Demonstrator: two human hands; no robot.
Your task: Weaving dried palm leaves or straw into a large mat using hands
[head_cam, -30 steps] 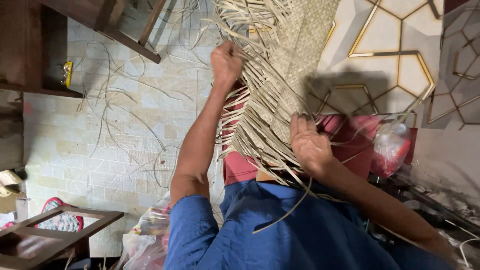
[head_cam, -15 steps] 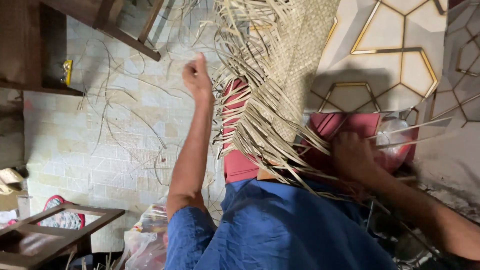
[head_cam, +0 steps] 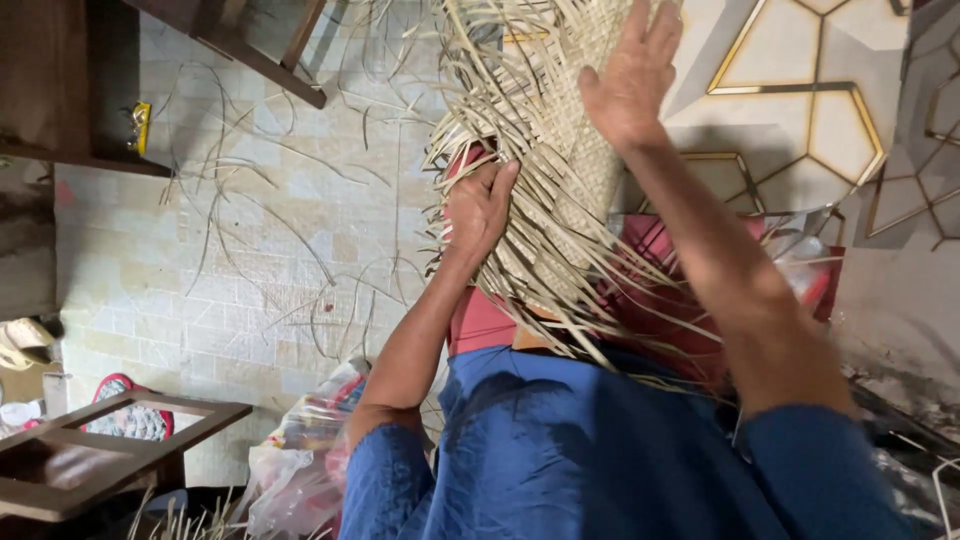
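The left hand [head_cam: 480, 205] is curled shut, pinching loose strands at the nine o'clock edge of the woven straw mat [head_cam: 560, 120], a pale, tightly plaited sheet with a ragged fringe, lying over a red cushion [head_cam: 480, 320]; the right hand [head_cam: 630, 75], fingers spread, presses flat on it at two o'clock. Stray strips [head_cam: 250, 230] litter the tiled floor [head_cam: 250, 300] at nine o'clock, and a clear plastic bag [head_cam: 295, 470] at seven o'clock holds contents too blurred to tell.
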